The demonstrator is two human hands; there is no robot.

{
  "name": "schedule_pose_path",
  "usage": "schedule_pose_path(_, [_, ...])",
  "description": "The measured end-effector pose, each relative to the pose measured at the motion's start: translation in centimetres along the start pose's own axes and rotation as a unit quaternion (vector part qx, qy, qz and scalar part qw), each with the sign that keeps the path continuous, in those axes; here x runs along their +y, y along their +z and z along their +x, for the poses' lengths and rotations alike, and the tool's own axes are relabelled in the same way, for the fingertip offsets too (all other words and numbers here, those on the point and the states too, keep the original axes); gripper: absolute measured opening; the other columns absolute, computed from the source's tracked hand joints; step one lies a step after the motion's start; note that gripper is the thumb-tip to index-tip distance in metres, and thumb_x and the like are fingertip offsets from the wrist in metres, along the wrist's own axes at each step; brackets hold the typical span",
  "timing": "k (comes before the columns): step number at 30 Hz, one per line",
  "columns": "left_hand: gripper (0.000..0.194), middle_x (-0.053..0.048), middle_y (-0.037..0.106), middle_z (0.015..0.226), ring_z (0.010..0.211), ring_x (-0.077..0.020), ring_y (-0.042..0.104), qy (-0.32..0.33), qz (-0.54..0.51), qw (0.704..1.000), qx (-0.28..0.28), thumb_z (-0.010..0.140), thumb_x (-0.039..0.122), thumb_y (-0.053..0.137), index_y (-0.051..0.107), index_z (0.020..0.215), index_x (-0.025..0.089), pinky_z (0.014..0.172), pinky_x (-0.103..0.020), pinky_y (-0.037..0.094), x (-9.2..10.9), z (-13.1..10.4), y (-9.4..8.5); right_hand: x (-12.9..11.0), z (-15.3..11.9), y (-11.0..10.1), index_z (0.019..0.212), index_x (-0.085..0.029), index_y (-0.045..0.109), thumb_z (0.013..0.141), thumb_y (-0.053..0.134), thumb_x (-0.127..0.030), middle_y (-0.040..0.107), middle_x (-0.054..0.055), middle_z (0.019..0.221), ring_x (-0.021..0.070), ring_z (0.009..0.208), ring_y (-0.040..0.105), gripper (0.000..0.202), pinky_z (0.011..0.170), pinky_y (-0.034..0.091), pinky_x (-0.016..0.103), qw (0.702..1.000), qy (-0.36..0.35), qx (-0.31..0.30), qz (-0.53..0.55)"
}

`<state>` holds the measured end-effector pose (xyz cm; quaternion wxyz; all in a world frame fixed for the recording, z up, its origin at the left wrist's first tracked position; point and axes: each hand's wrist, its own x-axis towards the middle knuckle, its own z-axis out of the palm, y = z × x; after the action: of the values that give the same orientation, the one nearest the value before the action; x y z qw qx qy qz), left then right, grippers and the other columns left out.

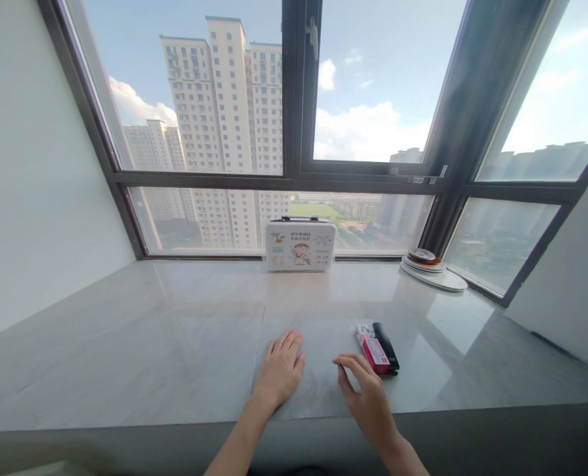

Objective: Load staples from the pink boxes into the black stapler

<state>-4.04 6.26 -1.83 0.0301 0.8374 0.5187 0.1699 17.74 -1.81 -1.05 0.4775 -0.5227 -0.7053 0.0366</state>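
Nearest to me are two bare hands over the glossy grey marbled sill (pixel 150 344). The left hand (pixel 280 370) lies palm down, its fingers apart and closed on nothing, which I read as a relaxed rest, with the slab taking its weight. The right hand (pixel 368 403) is curled, thumb and index drawn close together; I cannot tell whether the tips meet or pinch anything small.

Just beyond its knuckles, to the right of centre, I find the pink-and-white rectangular box (pixel 376 354), lying alongside a slim black object (pixel 386 347). They are side by side, probably to keep both within easy reach of that hand, though I can't make out whether it touches the box.

Farther back, a white case with cartoon prints and a dark handle (pixel 301 248) stands upright by the window, likely to save room. White and reddish-brown plates (pixel 435 277) sit stacked in the corner, well apart from the hands.
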Motion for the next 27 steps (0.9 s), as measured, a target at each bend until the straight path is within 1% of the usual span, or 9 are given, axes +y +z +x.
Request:
schedule_pose_path(2, [0.053,0.002,0.032,0.162,0.151,-0.0202,0.023,0.001,-0.006,1.0,0.0,0.101,0.043,0.027,0.037,0.152,0.033,0.124,-0.046,0.018,-0.1,0.0,-0.1,0.0,-0.9,-0.8,0.119,-0.024,0.065,0.097,0.053,-0.033,0.066,0.011,0.115,0.0272,0.111,0.061,0.027,0.101,0.048,0.045,0.992,0.012,0.119,-0.029])
schedule_pose_path(3, [0.053,0.002,0.032,0.162,0.151,-0.0198,0.023,0.001,-0.01,1.0,0.0,0.101,0.043,0.027,0.037,0.152,0.033,0.124,-0.045,0.018,-0.1,0.0,-0.1,0.2,-1.2,-1.3,0.124,-0.023,0.062,0.095,0.056,-0.037,0.063,0.012,0.12,0.0293,0.116,0.058,0.032,0.104,0.045,0.049,0.984,0.032,0.169,-0.052])
schedule_pose_path(5, [0.053,0.002,0.032,0.162,0.151,-0.0192,0.023,0.001,-0.015,1.0,0.0,0.101,0.043,0.028,0.037,0.152,0.033,0.124,-0.045,0.018,-0.1,0.0,-0.1,1.2,-1.6,-2.0,0.14,-0.02,0.049,0.09,0.062,-0.048,0.054,0.016,0.134,0.0347,0.128,0.048,0.059,0.11,0.036,0.056,0.965,0.084,0.226,-0.101])
schedule_pose_path(6, [0.053,0.002,0.032,0.162,0.151,-0.019,0.023,0.0,-0.016,1.0,0.0,0.101,0.043,0.028,0.038,0.152,0.033,0.124,-0.045,0.018,-0.1,0.0,-0.2,1.9,-1.7,-2.3,0.148,-0.019,0.04,0.086,0.064,-0.054,0.048,0.018,0.141,0.037,0.133,0.042,0.074,0.112,0.034,0.057,0.96,0.109,0.229,-0.118])
schedule_pose_path(8, [0.053,0.002,0.032,0.161,0.151,-0.019,0.023,-0.002,-0.018,1.0,-0.004,0.101,0.043,0.028,0.038,0.151,0.032,0.124,-0.045,0.018,-0.1,0.0,-0.2,3.5,-1.8,-2.7,0.157,-0.019,0.023,0.08,0.068,-0.061,0.04,0.019,0.148,0.0391,0.137,0.037,0.099,0.112,0.034,0.058,0.958,0.156,0.199,-0.136])
schedule_pose_path(11, [0.053,0.002,0.033,0.161,0.151,-0.0189,0.023,-0.004,-0.019,1.0,-0.009,0.101,0.043,0.028,0.038,0.152,0.032,0.124,-0.045,0.018,-0.1,0.0,-0.2,6.1,-1.9,-2.9,0.16,-0.021,0.009,0.078,0.068,-0.062,0.044,0.016,0.144,0.0377,0.132,0.044,0.11,0.107,0.041,0.054,0.962,0.198,0.13,-0.137])
schedule_pose_path(14, [0.053,0.002,0.033,0.161,0.151,-0.0185,0.023,0.0,-0.022,1.0,-0.005,0.101,0.044,0.028,0.038,0.151,0.032,0.124,-0.044,0.018,-0.2,0.0,-0.3,8.1,-2.0,-2.9,0.16,-0.019,0.009,0.078,0.067,-0.061,0.049,0.016,0.141,0.0372,0.127,0.049,0.109,0.106,0.043,0.052,0.963,0.199,0.102,-0.152])
schedule_pose_path(17, [0.053,0.002,0.033,0.161,0.151,-0.0183,0.023,0.001,-0.028,1.0,-0.003,0.101,0.044,0.028,0.039,0.151,0.032,0.124,-0.044,0.018,-0.2,0.0,-0.3,9.2,-2.0,-3.0,0.16,-0.016,0.013,0.079,0.066,-0.06,0.052,0.017,0.139,0.0369,0.127,0.051,0.107,0.105,0.044,0.051,0.963,0.189,0.091,-0.168])
schedule_pose_path(27, [0.054,0.003,0.031,0.162,0.151,-0.019,0.021,-0.004,-0.02,1.0,-0.016,0.101,0.044,0.026,0.038,0.151,0.033,0.124,-0.044,0.017,0.1,0.0,-0.6,10.0,-1.9,-3.4,0.159,-0.019,0.02,0.078,0.066,-0.058,0.05,0.017,0.145,0.0366,0.128,0.052,0.101,0.106,0.045,0.051,0.967,0.179,0.08,-0.161])
